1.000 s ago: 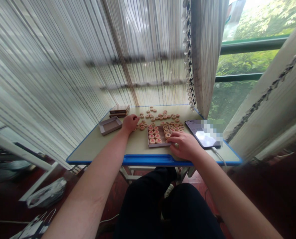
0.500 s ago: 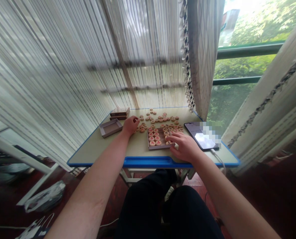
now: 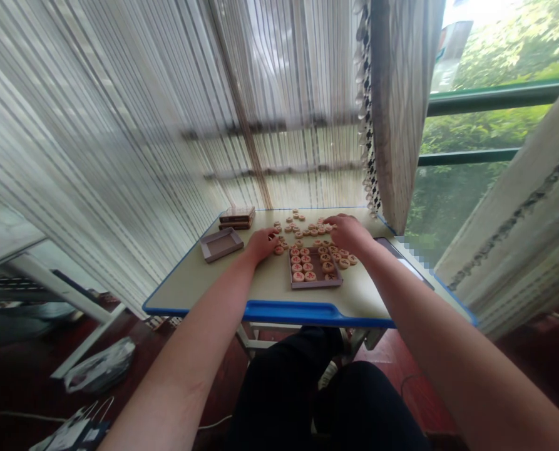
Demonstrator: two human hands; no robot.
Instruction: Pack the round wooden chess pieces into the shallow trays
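Round wooden Chinese chess pieces point(image 3: 298, 235) lie loose over the middle and back of the table. In front of them is a shallow box point(image 3: 315, 285), holding columns of red-marked pieces point(image 3: 306, 267) on its left and dark-marked pieces point(image 3: 327, 267) on its right, with bare bottom between. My left hand point(image 3: 263, 244) rests left of the loose pieces, fingers loosely bent and a gap showing at the thumb. Stretched over the back right of the pieces, my right hand point(image 3: 349, 232) has its fingertips at a few of them; whether it touches one is unclear.
At the left lies a second shallow box part point(image 3: 223, 245), with stacked flat boxes point(image 3: 236, 217) behind it. A phone point(image 3: 408, 263) sits at the right, partly behind my right forearm. The table has a blue edge point(image 3: 291, 310); string curtains point(image 3: 302, 169) hang behind.
My right hand has moved from the box's right side up and away to the loose pieces at the back right. My left hand stays beside the pieces. The view has shifted slightly.
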